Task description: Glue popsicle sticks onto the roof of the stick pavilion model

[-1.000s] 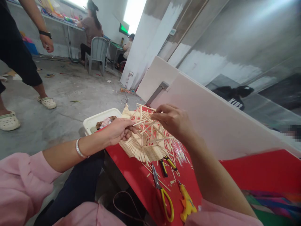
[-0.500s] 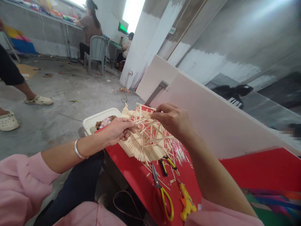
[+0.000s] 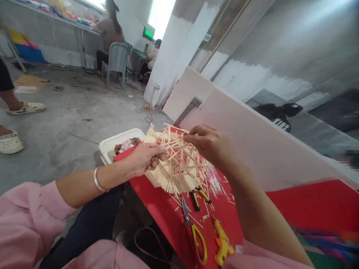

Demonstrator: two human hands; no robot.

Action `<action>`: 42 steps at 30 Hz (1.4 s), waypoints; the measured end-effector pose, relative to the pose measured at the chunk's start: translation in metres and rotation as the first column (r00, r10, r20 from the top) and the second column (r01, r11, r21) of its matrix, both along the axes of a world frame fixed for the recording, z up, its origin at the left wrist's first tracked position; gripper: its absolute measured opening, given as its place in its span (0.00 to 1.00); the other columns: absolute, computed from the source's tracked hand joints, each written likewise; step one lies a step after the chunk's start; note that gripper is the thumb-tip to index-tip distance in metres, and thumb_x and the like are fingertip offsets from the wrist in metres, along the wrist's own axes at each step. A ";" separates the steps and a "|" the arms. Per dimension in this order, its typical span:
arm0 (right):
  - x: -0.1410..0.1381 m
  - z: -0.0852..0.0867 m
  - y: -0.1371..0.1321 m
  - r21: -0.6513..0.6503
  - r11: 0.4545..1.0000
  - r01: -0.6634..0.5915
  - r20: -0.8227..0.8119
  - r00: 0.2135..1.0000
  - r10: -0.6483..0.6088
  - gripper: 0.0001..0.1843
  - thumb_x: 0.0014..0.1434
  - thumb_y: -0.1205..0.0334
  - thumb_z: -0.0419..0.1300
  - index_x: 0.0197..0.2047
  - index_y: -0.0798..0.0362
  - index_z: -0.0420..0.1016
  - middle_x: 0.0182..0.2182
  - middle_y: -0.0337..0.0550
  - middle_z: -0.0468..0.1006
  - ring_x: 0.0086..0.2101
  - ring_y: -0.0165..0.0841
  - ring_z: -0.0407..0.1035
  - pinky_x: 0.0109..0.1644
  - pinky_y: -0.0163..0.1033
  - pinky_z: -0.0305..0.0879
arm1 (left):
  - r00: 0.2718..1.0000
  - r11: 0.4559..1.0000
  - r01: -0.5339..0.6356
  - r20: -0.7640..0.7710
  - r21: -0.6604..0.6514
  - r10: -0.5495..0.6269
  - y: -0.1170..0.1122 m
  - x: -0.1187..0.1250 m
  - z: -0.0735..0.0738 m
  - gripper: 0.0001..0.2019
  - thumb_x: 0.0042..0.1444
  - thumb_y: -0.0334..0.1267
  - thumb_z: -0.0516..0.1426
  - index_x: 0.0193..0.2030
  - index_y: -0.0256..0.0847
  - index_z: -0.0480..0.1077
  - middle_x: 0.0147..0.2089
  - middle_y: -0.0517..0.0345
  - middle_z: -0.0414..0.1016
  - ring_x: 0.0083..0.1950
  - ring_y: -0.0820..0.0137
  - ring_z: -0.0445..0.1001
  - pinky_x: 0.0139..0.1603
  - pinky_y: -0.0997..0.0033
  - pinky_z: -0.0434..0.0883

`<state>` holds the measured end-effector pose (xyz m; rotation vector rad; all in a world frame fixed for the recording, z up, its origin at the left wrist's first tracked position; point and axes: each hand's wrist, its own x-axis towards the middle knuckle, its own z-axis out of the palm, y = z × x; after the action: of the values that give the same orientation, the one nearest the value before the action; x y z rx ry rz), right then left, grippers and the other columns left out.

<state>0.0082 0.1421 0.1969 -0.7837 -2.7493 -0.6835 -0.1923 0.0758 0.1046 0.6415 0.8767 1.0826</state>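
At centre frame, the left hand (image 3: 148, 157) and right hand (image 3: 211, 145) are still pinching thin sticks (image 3: 174, 143), their work continuing undisturbed while a passer-by (image 3: 5, 80) is moving off at far left.

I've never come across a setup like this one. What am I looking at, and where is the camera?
There is no machine here: these are a person's own bare hands. Every picture comes from one camera worn on the head, looking forward and down. The left hand and right hand pinch thin wooden sticks over a stick structure; whether they share one stick is unclear. On the red table lie loose sticks, yellow-handled scissors and a yellow glue gun.
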 end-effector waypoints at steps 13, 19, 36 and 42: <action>0.018 0.004 -0.008 -0.017 0.997 0.073 -0.133 0.988 -0.075 0.14 0.67 0.60 0.54 0.47 0.50 0.81 0.39 0.46 0.80 0.36 0.32 0.73 0.35 0.37 0.65 | 0.994 0.998 -0.059 -0.087 0.024 0.061 -0.002 0.011 -0.002 0.16 0.58 0.33 0.58 0.19 0.38 0.66 0.20 0.59 0.71 0.13 0.83 0.52 0.14 0.73 0.44; 0.021 0.003 -0.009 0.014 0.997 0.070 -0.165 0.984 -0.067 0.13 0.66 0.60 0.56 0.45 0.51 0.81 0.39 0.46 0.81 0.38 0.34 0.74 0.37 0.38 0.66 | 0.996 0.999 -0.041 -0.078 0.021 0.042 -0.003 0.012 -0.001 0.15 0.57 0.33 0.59 0.20 0.38 0.66 0.19 0.60 0.70 0.12 0.84 0.52 0.14 0.74 0.43; 0.017 0.001 -0.014 -0.069 0.998 0.010 -0.154 0.988 -0.021 0.13 0.67 0.60 0.54 0.43 0.51 0.81 0.36 0.45 0.79 0.36 0.31 0.72 0.35 0.36 0.64 | 0.991 0.997 0.061 -0.123 0.040 -0.056 -0.004 0.011 0.000 0.18 0.59 0.33 0.58 0.18 0.37 0.66 0.15 0.64 0.66 0.11 0.84 0.53 0.12 0.78 0.46; 0.014 -0.005 -0.014 -0.048 0.999 -0.012 -0.121 0.993 0.006 0.12 0.67 0.61 0.54 0.43 0.49 0.81 0.33 0.43 0.77 0.34 0.30 0.70 0.33 0.35 0.61 | 0.989 0.998 0.058 -0.139 0.030 -0.053 -0.003 0.012 -0.002 0.17 0.59 0.34 0.59 0.19 0.37 0.67 0.14 0.65 0.65 0.10 0.84 0.54 0.11 0.79 0.46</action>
<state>0.0218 0.1276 0.1921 -0.7953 -2.6673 -0.5505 -0.1808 0.0725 0.1022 0.7724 0.9559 1.0142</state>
